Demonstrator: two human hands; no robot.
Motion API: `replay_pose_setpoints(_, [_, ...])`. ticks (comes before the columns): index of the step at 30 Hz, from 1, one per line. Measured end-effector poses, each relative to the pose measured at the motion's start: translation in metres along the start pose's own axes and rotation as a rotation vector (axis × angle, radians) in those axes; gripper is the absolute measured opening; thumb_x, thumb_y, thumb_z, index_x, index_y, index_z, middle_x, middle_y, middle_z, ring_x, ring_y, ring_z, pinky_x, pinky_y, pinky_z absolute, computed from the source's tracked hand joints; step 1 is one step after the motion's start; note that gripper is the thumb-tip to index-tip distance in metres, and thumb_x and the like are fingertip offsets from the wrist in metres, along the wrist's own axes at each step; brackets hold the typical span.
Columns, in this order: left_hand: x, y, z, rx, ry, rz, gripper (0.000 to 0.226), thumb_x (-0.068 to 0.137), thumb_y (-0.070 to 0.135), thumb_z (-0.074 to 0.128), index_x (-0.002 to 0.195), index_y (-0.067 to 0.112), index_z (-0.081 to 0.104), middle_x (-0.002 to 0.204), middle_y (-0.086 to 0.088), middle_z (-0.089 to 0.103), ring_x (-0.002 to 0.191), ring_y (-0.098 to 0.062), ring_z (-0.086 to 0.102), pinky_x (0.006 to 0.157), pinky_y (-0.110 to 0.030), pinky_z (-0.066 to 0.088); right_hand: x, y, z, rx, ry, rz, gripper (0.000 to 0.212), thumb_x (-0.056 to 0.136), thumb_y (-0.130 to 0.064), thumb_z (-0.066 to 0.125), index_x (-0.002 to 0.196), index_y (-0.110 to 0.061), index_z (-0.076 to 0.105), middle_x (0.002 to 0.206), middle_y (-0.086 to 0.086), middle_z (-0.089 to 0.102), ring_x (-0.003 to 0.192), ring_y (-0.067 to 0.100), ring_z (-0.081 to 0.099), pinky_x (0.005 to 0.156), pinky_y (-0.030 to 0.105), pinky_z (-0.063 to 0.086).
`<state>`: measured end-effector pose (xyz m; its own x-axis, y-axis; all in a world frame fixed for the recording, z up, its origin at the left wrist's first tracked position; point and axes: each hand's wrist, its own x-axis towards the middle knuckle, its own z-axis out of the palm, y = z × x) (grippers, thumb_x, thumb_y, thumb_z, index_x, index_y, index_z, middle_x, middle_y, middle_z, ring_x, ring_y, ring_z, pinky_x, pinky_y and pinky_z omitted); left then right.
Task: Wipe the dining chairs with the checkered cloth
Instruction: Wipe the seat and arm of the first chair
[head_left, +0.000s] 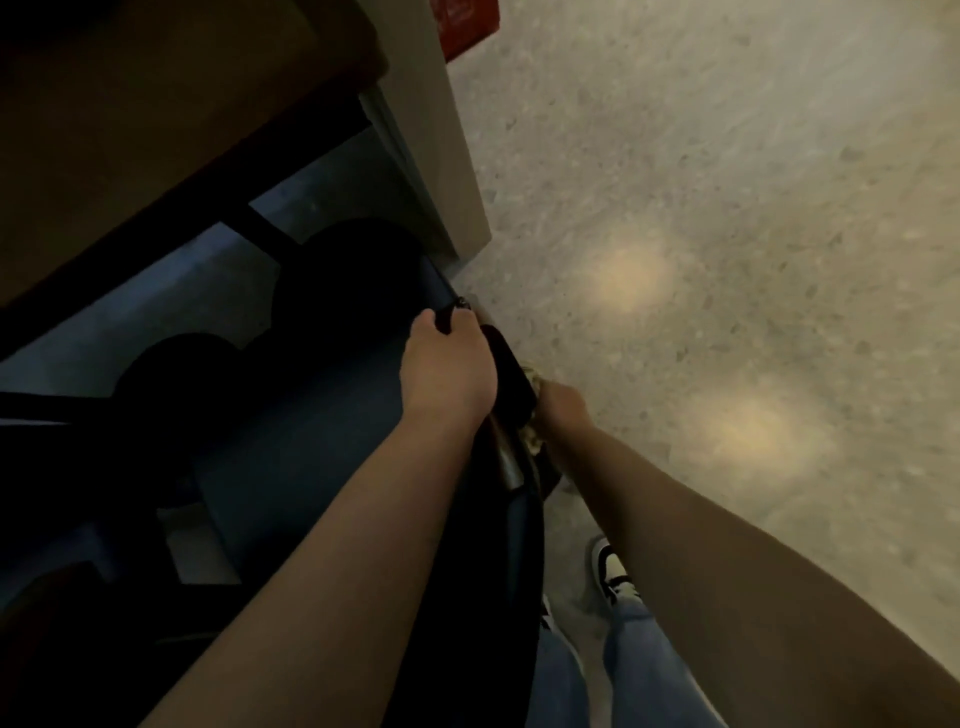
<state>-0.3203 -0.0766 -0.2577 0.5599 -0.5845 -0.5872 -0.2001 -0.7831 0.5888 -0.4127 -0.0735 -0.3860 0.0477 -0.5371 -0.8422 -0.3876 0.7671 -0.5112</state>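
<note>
I look steeply down at a dark dining chair (511, 384) in dim light. My left hand (449, 364) grips the top corner of its black backrest, fingers curled over the edge. My right hand (558, 408) is on the far side of the backrest and holds the pale checkered cloth (532, 434) against it; only small bits of cloth show above and below the hand. A metal tube (506, 465) of the chair frame shows between my forearms. The fingers of my right hand are hidden behind the backrest.
A brown table top (156, 130) fills the upper left, with dark chair seats (332, 291) beneath it over a blue floor patch. A white pillar (447, 156) stands beside the table. Speckled grey floor (727, 208) spreads to the right. My shoe (610, 569) and jeans are at the bottom.
</note>
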Motion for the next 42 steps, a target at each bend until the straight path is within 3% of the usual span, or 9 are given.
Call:
replay_pose_setpoints(3, [0.0, -0.002, 0.0, -0.003, -0.003, -0.012, 0.05, 0.1, 0.041, 0.037, 0.142, 0.014, 0.043, 0.141, -0.012, 0.048, 0.127, -0.031, 0.048, 0.108, -0.048, 0.038, -0.027, -0.011, 0.005, -0.014, 0.119, -0.269, 0.023, 0.092, -0.016, 0.051, 0.108, -0.008, 0.065, 0.104, 0.01, 0.068, 0.092, 0.026, 0.065, 0.068, 0.022, 0.047])
replay_pose_setpoints(6, [-0.001, -0.003, -0.001, -0.04, 0.005, -0.017, 0.051, 0.098, 0.041, 0.039, 0.143, 0.016, 0.043, 0.142, -0.009, 0.049, 0.127, -0.028, 0.049, 0.109, -0.046, 0.039, -0.085, -0.025, 0.007, 0.528, -0.005, -0.534, 0.038, 0.089, -0.02, 0.045, 0.117, -0.034, 0.066, 0.121, -0.007, 0.066, 0.116, 0.012, 0.058, 0.093, 0.021, 0.046])
replay_pose_setpoints(8, [-0.002, -0.003, -0.001, -0.07, 0.022, -0.022, 0.054, 0.098, 0.042, 0.041, 0.147, 0.021, 0.038, 0.145, -0.003, 0.047, 0.129, -0.023, 0.047, 0.11, -0.039, 0.037, -0.11, -0.025, 0.003, 0.551, -0.114, -0.647, 0.045, 0.091, -0.011, 0.042, 0.122, -0.039, 0.06, 0.129, -0.01, 0.061, 0.123, 0.005, 0.053, 0.105, 0.025, 0.039])
replay_pose_setpoints(14, [0.0, -0.005, 0.0, -0.051, 0.038, 0.0, 0.052, 0.099, 0.042, 0.043, 0.145, 0.017, 0.041, 0.148, -0.005, 0.043, 0.133, -0.024, 0.043, 0.113, -0.041, 0.033, -0.12, -0.012, -0.013, 0.2, -0.169, -0.547, 0.031, 0.088, -0.028, 0.04, 0.087, -0.016, 0.068, 0.077, 0.014, 0.066, 0.071, 0.031, 0.06, 0.064, 0.032, 0.045])
replay_pose_setpoints(19, [-0.001, -0.004, 0.0, -0.035, 0.027, 0.01, 0.051, 0.1, 0.04, 0.041, 0.142, 0.01, 0.043, 0.146, -0.012, 0.045, 0.132, -0.028, 0.044, 0.111, -0.037, 0.034, -0.103, -0.044, -0.02, 0.013, -0.196, -0.32, 0.026, 0.093, -0.017, 0.041, 0.072, -0.014, 0.057, 0.072, 0.006, 0.058, 0.065, 0.015, 0.052, 0.057, 0.027, 0.036])
replay_pose_setpoints(24, [0.001, -0.005, 0.001, -0.034, 0.038, 0.025, 0.053, 0.101, 0.038, 0.042, 0.149, 0.017, 0.033, 0.152, -0.002, 0.038, 0.137, -0.019, 0.037, 0.106, -0.026, 0.027, -0.141, -0.014, -0.02, 0.165, -0.18, -0.558, 0.026, 0.088, -0.026, 0.039, 0.069, -0.018, 0.055, 0.055, -0.006, 0.05, 0.052, 0.009, 0.044, 0.046, 0.025, 0.035])
replay_pose_setpoints(31, [0.002, -0.006, 0.001, -0.099, 0.044, 0.005, 0.054, 0.099, 0.04, 0.045, 0.148, 0.016, 0.037, 0.148, -0.004, 0.042, 0.133, -0.022, 0.043, 0.104, -0.026, 0.032, -0.101, -0.04, -0.016, 0.294, -0.24, -0.26, 0.025, 0.088, -0.031, 0.048, 0.078, -0.021, 0.068, 0.08, 0.005, 0.069, 0.081, 0.024, 0.065, 0.073, 0.034, 0.046])
replay_pose_setpoints(37, [-0.004, -0.006, -0.002, -0.229, 0.012, -0.023, 0.058, 0.098, 0.041, 0.046, 0.15, 0.017, 0.033, 0.148, -0.005, 0.043, 0.132, -0.024, 0.044, 0.112, -0.035, 0.034, -0.128, -0.023, -0.014, 0.248, -0.072, -0.482, 0.018, 0.09, -0.011, 0.049, 0.087, -0.008, 0.067, 0.077, 0.01, 0.065, 0.07, 0.016, 0.059, 0.065, 0.03, 0.044])
replay_pose_setpoints(42, [-0.05, -0.028, -0.013, -0.353, -0.089, 0.046, 0.059, 0.102, 0.041, 0.039, 0.154, 0.019, 0.02, 0.156, -0.002, 0.031, 0.14, -0.02, 0.034, 0.117, -0.035, 0.025, -0.168, -0.013, -0.03, 0.114, -0.086, -0.797, 0.025, 0.091, -0.013, 0.048, 0.106, -0.021, 0.066, 0.082, -0.011, 0.066, 0.074, 0.002, 0.06, 0.064, 0.015, 0.046])
